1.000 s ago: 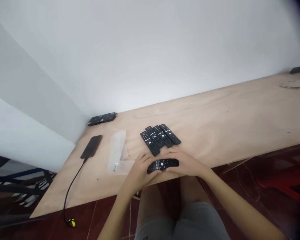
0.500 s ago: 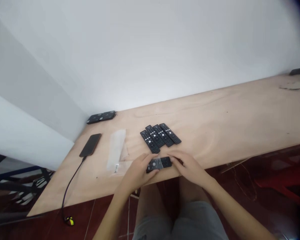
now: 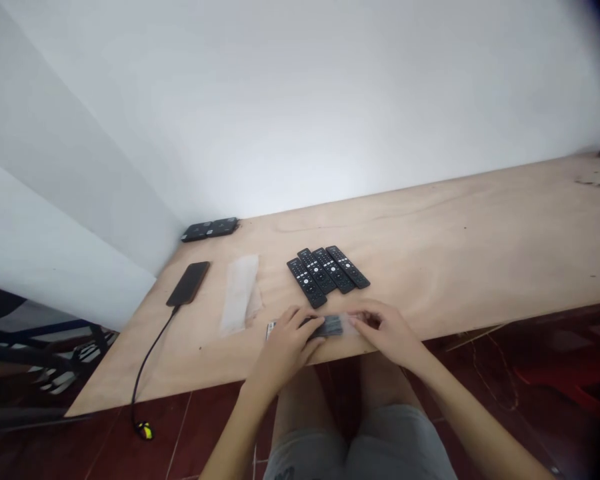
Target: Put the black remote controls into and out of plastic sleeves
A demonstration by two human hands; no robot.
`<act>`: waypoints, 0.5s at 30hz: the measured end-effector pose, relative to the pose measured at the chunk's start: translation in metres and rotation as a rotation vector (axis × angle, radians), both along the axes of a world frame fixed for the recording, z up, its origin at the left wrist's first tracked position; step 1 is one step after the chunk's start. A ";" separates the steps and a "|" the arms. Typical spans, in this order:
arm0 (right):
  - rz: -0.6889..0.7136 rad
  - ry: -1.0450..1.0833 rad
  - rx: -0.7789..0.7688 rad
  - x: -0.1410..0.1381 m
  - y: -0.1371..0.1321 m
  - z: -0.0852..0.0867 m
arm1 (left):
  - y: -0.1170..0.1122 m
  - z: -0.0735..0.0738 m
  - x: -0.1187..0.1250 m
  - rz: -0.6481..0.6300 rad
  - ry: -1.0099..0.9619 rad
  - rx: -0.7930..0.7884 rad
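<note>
While a slim black plastic remote control [image 3: 327, 327] was gripped by the closed left hand [image 3: 285, 350] at the near edge of the pale plywood tabletop [image 3: 455, 253], a clear plastic sleeve [image 3: 351, 325] around its right end was pinched between the right hand's fingers [image 3: 367, 319].

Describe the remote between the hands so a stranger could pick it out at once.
On the plywood desk, below four black remotes, the left hand and right hand hold a fifth remote. Only this one is partly wrapped in clear plastic.
</note>
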State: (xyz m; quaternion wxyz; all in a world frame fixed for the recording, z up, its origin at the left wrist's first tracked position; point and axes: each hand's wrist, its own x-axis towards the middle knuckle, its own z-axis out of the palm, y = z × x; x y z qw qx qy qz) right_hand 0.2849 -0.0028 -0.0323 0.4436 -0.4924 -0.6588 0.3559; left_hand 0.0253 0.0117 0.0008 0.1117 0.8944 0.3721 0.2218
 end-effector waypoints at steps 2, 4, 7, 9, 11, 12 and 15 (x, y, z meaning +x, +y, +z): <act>-0.009 -0.034 0.030 0.014 -0.001 0.001 | -0.007 -0.001 -0.008 -0.031 -0.003 0.028; -0.032 -0.082 0.097 0.026 0.002 0.004 | -0.017 0.000 -0.013 -0.050 -0.008 0.057; -0.088 -0.236 0.232 0.039 0.015 0.006 | -0.034 0.005 -0.020 0.036 0.013 0.080; -0.082 -0.368 0.303 0.044 0.026 0.006 | -0.043 0.007 -0.021 0.131 0.000 0.076; -0.045 -0.491 0.343 0.045 0.037 0.003 | -0.047 0.005 -0.020 0.214 -0.040 0.068; -0.022 -0.547 0.351 0.044 0.041 0.002 | -0.048 0.003 -0.019 0.251 -0.064 0.067; 0.018 -0.673 0.343 0.039 0.047 -0.001 | -0.047 -0.003 -0.013 0.319 -0.108 0.060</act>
